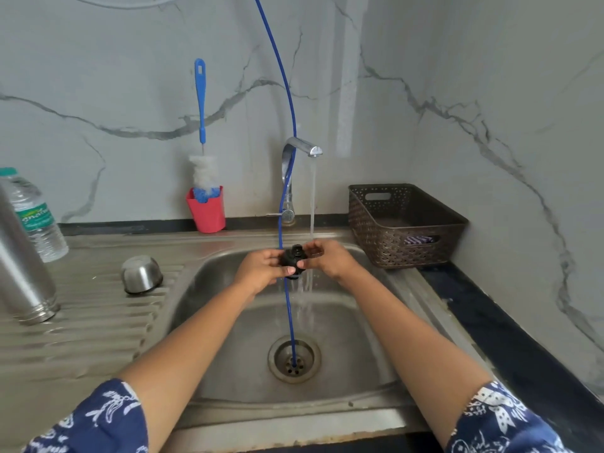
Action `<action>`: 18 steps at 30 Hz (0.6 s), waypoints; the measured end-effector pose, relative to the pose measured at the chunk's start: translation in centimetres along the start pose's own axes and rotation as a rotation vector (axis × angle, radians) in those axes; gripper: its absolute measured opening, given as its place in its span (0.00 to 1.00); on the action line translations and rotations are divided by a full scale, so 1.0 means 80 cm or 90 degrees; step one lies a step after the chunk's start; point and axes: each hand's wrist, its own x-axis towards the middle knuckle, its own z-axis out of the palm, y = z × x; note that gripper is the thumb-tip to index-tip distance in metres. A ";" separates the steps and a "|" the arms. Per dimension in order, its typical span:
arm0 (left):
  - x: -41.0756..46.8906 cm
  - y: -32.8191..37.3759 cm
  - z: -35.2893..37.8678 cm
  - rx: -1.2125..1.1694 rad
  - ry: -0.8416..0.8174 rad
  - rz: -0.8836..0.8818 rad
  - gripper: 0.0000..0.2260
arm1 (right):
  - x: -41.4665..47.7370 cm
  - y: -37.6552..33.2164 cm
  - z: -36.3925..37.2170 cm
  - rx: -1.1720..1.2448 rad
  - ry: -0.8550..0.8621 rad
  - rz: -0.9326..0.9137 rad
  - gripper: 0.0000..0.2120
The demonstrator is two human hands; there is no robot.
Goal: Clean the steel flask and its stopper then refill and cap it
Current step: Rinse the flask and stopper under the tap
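Note:
A black stopper (293, 260) is held over the steel sink (228, 322), just left of the running water stream (311, 204) from the tap (302, 148). My left hand (261, 268) grips the stopper from the left and my right hand (327, 258) from the right. The steel flask (19, 263) stands mouth down on the ribbed drainboard at the far left. Its steel cup lid (141, 274) lies upside down on the drainboard near the sink.
A blue bottle brush (202, 125) stands in a red cup (207, 209) behind the sink. A plastic water bottle (34, 214) is behind the flask. A brown basket (403, 223) sits at the right. A blue hose (287, 289) hangs into the drain (294, 358).

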 end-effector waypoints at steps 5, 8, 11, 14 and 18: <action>-0.011 0.011 -0.033 0.107 -0.030 0.051 0.22 | -0.012 -0.021 0.013 -0.099 -0.043 -0.060 0.20; -0.021 0.013 -0.046 0.070 -0.022 0.071 0.20 | -0.022 -0.034 0.017 -0.048 -0.038 -0.088 0.21; -0.032 0.012 -0.049 0.057 -0.028 0.066 0.21 | -0.026 -0.037 0.020 -0.083 -0.058 -0.087 0.21; -0.041 0.006 -0.044 -0.014 -0.002 0.085 0.18 | -0.035 -0.039 0.021 -0.051 -0.034 -0.089 0.21; -0.057 0.002 -0.040 -0.117 -0.009 0.076 0.20 | -0.042 -0.036 0.023 0.055 -0.025 -0.096 0.18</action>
